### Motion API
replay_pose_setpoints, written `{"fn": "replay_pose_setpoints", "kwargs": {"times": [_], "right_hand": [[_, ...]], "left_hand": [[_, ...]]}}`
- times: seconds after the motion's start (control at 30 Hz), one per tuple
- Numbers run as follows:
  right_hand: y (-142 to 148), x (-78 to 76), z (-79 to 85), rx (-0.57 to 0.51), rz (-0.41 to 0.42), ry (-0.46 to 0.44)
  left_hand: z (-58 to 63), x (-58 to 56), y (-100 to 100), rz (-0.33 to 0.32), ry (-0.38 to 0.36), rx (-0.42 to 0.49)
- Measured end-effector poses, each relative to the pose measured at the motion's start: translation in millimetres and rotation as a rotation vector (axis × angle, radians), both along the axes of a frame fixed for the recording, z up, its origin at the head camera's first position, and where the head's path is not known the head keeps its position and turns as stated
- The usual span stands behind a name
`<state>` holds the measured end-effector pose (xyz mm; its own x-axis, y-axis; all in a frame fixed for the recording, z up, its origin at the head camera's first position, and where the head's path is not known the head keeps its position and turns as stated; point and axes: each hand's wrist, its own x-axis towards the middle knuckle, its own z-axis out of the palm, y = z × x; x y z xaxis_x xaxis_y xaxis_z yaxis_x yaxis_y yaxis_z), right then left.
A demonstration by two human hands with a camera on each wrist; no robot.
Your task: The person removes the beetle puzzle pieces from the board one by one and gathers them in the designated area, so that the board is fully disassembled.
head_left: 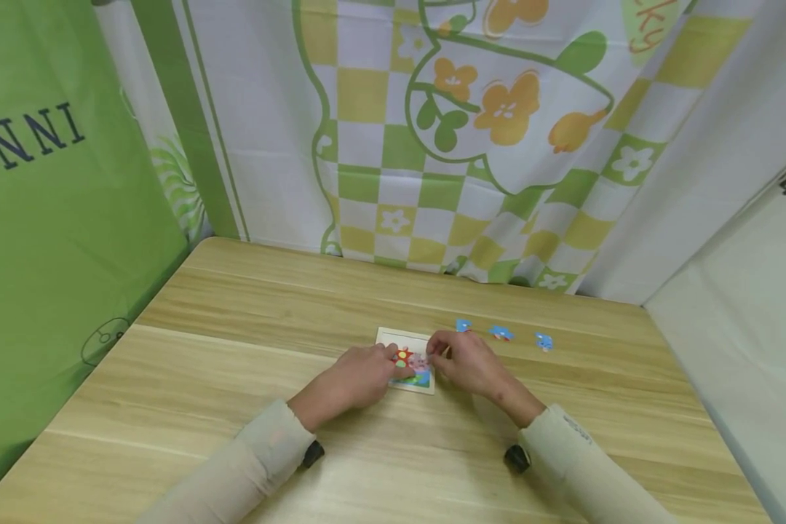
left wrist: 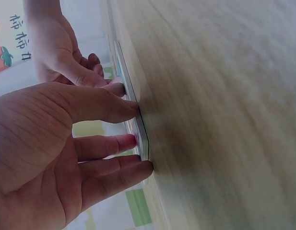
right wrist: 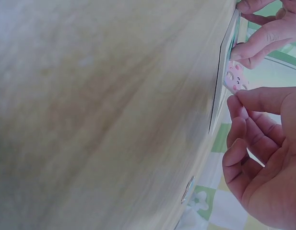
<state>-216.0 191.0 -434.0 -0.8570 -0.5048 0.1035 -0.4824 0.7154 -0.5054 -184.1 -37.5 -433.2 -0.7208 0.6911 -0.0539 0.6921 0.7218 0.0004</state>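
A small picture puzzle board (head_left: 413, 389) with a pale rim lies on the table between both hands, its picture red, green and blue in the lower part. My left hand (head_left: 362, 375) rests on the board's left side, its fairly straight fingers and thumb pressing on its surface and edge. From the right, my right hand (head_left: 469, 362) pinches a puzzle piece (right wrist: 236, 76) with a pink cartoon face between thumb and index finger. That piece is tilted up over the board in the right wrist view. My hands hide parts of the picture.
Behind my right hand lie three loose blue puzzle pieces: one close by (head_left: 463, 324), a middle piece (head_left: 501, 332) and a right-hand piece (head_left: 544, 340). The wooden table (head_left: 268, 306) ends at a patterned curtain (head_left: 360, 182), with a green cloth (head_left: 59, 240) at the left.
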Motion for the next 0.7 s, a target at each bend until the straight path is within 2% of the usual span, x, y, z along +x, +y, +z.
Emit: {"fn": "replay_pose_setpoints", "kwargs": {"times": [0.33,0.7], "right_hand": [[1,-1.7,-3.2,-0.051,-0.014,-0.037],[-7,0.9,7.5,-0.083,-0.005,-0.036]], "left_hand": [[-1.0,-0.6,3,0.020,-0.001,-0.021],[-0.7,0.6,0,-0.002,0.021,-0.023]]}}
